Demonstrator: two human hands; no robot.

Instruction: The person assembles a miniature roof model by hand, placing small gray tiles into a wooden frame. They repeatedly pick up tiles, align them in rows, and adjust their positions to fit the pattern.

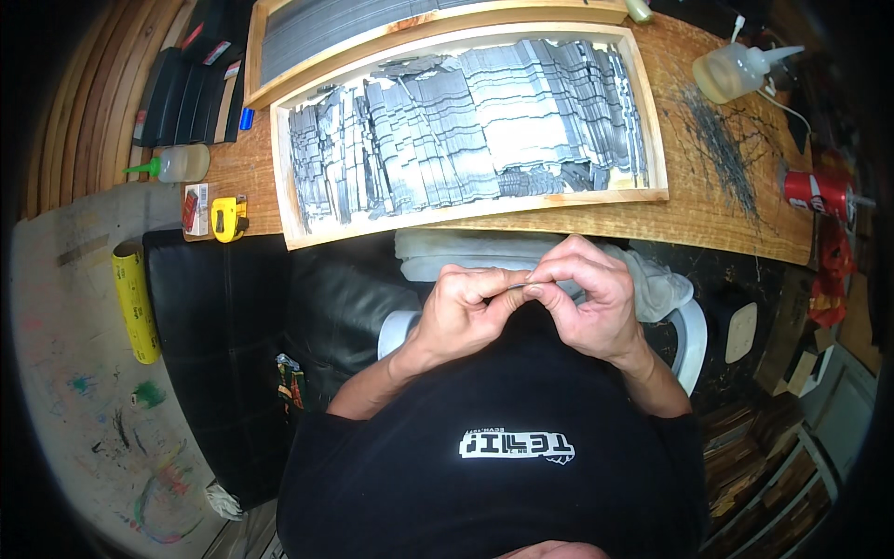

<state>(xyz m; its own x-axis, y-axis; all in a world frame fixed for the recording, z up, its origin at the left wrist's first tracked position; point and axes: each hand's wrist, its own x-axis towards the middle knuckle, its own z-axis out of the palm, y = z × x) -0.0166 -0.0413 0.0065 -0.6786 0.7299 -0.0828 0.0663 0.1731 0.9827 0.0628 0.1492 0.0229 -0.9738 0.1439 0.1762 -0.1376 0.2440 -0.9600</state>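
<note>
My left hand (466, 306) and my right hand (598, 296) meet in front of my chest, thumbs and forefingers pinched together. Between the fingertips a thin dark sliver (519, 286) shows; most of it is covered, and its kind is not clear. Just beyond my hands lies a shallow wooden tray (484, 213) on the table's near edge. Rows of thin grey strips (428, 130) fill it, packed side by side, some uneven and broken at the left.
Behind the tray is a second wooden frame (442, 30) with a grey panel. A glue bottle (731, 74), dark slivers (726, 154) and a red can (819, 194) are at right. At left are a green-tipped bottle (184, 164), a yellow tape measure (229, 219) and a yellow roll (137, 303).
</note>
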